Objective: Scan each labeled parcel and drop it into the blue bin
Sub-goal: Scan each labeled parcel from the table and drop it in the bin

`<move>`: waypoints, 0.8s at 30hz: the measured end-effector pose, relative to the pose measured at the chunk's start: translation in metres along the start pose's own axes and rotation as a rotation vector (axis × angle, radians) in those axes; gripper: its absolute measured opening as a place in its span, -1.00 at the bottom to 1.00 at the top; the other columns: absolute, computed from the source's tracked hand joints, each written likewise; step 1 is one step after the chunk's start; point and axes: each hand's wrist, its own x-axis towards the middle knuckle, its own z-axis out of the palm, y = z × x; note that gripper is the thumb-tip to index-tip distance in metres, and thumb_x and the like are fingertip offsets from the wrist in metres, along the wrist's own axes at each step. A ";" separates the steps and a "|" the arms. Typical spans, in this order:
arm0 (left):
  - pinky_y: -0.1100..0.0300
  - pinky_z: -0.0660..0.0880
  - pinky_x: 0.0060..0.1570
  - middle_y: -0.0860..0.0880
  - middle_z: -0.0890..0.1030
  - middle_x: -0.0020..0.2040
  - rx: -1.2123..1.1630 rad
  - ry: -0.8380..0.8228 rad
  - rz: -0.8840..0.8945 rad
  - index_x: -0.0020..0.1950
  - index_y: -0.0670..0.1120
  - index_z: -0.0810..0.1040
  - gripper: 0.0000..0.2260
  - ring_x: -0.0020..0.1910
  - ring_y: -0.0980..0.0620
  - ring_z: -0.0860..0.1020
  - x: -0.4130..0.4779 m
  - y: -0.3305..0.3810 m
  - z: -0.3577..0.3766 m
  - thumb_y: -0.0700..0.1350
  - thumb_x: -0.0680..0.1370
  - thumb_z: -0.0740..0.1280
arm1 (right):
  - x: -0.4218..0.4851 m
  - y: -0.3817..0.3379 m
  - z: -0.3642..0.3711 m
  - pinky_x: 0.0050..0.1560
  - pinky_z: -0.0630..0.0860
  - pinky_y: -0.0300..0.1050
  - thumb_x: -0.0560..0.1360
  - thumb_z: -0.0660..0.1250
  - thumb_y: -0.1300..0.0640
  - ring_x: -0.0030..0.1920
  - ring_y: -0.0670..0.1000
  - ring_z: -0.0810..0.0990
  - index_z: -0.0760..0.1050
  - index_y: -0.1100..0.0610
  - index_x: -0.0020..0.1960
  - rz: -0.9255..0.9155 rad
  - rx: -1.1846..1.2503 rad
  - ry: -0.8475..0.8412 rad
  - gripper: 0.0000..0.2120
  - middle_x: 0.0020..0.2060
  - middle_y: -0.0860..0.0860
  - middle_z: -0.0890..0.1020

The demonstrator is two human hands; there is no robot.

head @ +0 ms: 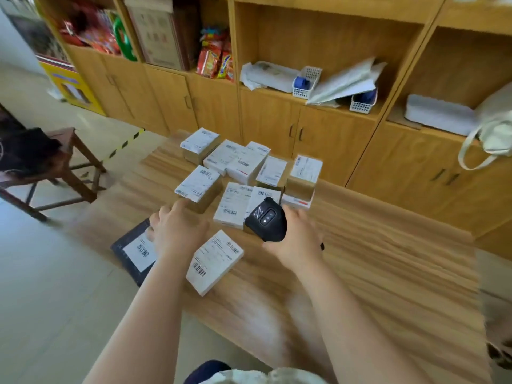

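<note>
Several labeled parcels lie on a wooden table [374, 273], most in a cluster at its far end. My right hand [297, 239] grips a black handheld scanner [267, 224], held over the near edge of that cluster. My left hand [177, 228] hovers with loosely extended fingers, its fingertips at a brown box with a white label [198, 184]. A white labeled box [214, 261] lies between my forearms. A dark flat mailer with a white label [133, 252] sits at the table's left edge, partly under my left hand. No blue bin is in view.
Wooden cabinets and shelves [304, 134] stand just behind the table, holding snack packs, papers and white baskets. A dark wooden stool [63, 167] with black cloth on it stands on the floor to the left. A pale tote bag [496, 128] hangs at the right.
</note>
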 end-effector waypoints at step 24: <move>-0.15 0.30 0.26 -0.16 0.34 0.40 0.326 -0.435 0.174 0.55 -0.12 0.09 0.01 0.39 -0.21 0.28 0.276 -0.024 0.096 0.46 0.34 0.32 | 0.199 -0.140 0.149 0.27 0.28 0.13 0.34 0.51 -0.05 0.37 0.13 0.30 0.18 -0.06 0.53 0.308 -0.013 0.021 -0.15 0.37 0.01 0.35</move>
